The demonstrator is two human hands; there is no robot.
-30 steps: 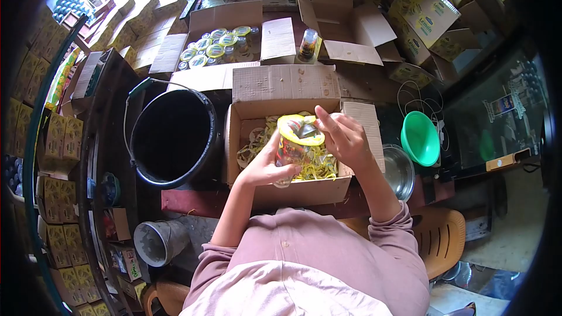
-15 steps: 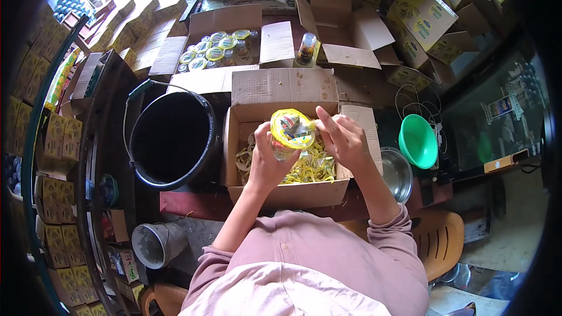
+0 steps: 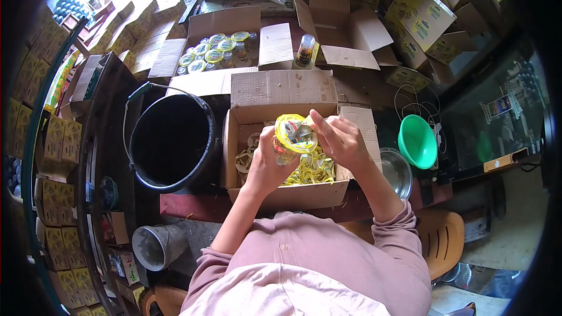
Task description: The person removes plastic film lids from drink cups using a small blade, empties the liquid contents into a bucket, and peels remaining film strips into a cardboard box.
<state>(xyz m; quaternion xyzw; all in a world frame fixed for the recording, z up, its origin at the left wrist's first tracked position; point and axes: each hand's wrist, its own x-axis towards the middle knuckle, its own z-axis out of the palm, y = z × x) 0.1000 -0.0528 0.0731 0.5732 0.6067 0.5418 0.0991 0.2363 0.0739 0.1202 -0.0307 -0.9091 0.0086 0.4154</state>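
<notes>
My left hand (image 3: 264,161) is wrapped round the side of a clear plastic cup (image 3: 285,155) with a yellow-rimmed, printed film lid (image 3: 295,133), its top tilted toward me. At the lid's right edge my right hand (image 3: 345,140) is closed in a pinch on what looks like the edge of the yellow film, index finger raised. The fingers partly hide that spot. Beneath both hands stands an open cardboard box (image 3: 287,196) holding a heap of thin yellow strips (image 3: 313,169).
A black bucket (image 3: 136,140) stands left of the box. To the right are a green bowl (image 3: 418,140) and a steel bowl (image 3: 398,169). Behind sit a carton of lidded cups (image 3: 213,52), a single jar (image 3: 305,51) and an open carton (image 3: 351,55). A grey bucket (image 3: 170,246) is lower left.
The cup has shifted slightly right and its lid has tipped a little. My right hand has moved slightly down, still pinched at the lid's edge.
</notes>
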